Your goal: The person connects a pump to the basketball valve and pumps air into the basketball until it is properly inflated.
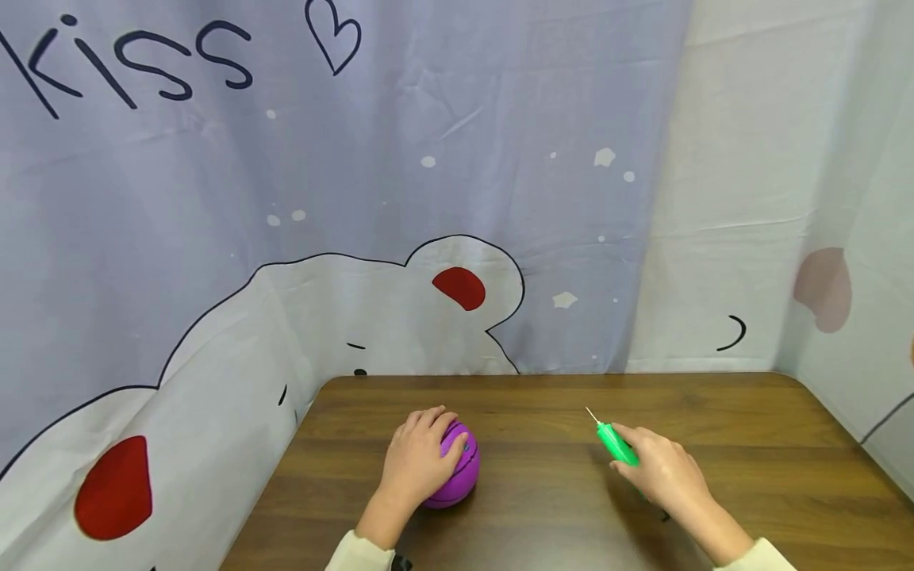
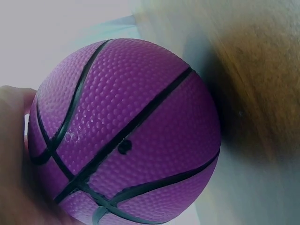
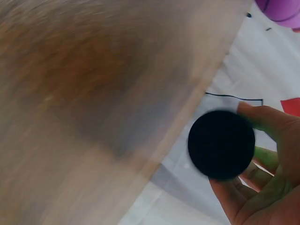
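A purple ball (image 1: 466,474) with black basketball seams sits on the wooden table, held by my left hand (image 1: 417,460) from its left and top, thumb across the near upper side. In the left wrist view, a small black valve hole shows on the ball (image 2: 154,112) beside a seam. My right hand (image 1: 667,472) grips a green hand pump (image 1: 617,445) above the table, to the right of the ball. The pump's thin needle (image 1: 593,415) points up and to the left, away from the ball. Its black round end (image 3: 221,144) faces the right wrist camera.
The brown wooden table (image 1: 543,404) ends at a curtain (image 1: 543,238) printed with white bear shapes, which hangs behind it and at both sides. A red printed patch (image 1: 114,488) marks the curtain on the left.
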Tool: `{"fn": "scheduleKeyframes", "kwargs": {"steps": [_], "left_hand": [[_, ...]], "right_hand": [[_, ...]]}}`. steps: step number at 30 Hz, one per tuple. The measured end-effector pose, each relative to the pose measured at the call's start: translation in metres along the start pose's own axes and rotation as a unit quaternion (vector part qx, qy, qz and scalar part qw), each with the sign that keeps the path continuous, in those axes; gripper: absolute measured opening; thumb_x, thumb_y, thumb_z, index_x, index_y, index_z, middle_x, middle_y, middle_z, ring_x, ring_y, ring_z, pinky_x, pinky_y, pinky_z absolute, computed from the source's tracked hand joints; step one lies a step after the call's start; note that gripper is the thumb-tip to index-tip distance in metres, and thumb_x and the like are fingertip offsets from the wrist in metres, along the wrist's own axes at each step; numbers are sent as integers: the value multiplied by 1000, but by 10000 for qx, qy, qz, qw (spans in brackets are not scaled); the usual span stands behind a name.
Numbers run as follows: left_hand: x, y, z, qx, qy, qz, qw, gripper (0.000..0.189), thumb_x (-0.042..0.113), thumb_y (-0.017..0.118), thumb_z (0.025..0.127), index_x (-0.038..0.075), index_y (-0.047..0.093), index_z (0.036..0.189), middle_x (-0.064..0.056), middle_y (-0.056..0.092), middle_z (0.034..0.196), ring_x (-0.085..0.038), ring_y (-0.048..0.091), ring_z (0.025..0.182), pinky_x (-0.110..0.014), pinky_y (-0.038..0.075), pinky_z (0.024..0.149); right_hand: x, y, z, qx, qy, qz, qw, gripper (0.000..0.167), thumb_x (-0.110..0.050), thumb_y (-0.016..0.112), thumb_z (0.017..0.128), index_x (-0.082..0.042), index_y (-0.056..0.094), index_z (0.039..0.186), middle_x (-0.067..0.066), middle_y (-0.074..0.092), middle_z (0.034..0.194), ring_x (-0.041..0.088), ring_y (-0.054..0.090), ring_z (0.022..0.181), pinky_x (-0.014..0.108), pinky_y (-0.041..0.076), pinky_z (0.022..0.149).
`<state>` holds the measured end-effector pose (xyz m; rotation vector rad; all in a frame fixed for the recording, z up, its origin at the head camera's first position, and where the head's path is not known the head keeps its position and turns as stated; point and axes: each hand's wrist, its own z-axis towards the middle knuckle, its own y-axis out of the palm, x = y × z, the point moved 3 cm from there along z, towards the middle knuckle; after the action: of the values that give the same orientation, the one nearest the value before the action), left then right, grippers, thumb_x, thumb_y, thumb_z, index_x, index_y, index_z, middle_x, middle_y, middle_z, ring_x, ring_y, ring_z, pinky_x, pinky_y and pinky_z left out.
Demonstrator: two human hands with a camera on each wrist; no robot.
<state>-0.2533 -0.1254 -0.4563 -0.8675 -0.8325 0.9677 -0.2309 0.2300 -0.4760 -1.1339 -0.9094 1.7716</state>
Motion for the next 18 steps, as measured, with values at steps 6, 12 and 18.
{"fn": "scheduleKeyframes", "kwargs": {"steps": [6,12,18], "left_hand": [[2,-1,-1,55,76,-5,10000,41,49,57,97,21,68,125,-5,63,136,-29,56,124,-53,50,100],[2,-1,0,82,97,-1,9999,42,50,58,96,21,69,124,-5,63,135,-29,57,123,-53,50,99],[1,0,-1,3,-12,-59,10000,44,52,57,96,23,68,126,-3,63,136,-28,56,124,-53,49,101]], "right_hand": [[3,12,-9,401,-900,-898,9911,66,-14,92,68,-13,68,129,3,68,97,26,67,77,37,52,49],[6,18,-12,449,-1210,-1207,9843,65,-13,93,65,-12,70,125,5,69,97,27,67,76,39,54,50],[11,25,-14,85,-1175,-1064,9873,60,-14,92,67,-10,71,123,12,72,110,33,71,82,43,58,57]]}}
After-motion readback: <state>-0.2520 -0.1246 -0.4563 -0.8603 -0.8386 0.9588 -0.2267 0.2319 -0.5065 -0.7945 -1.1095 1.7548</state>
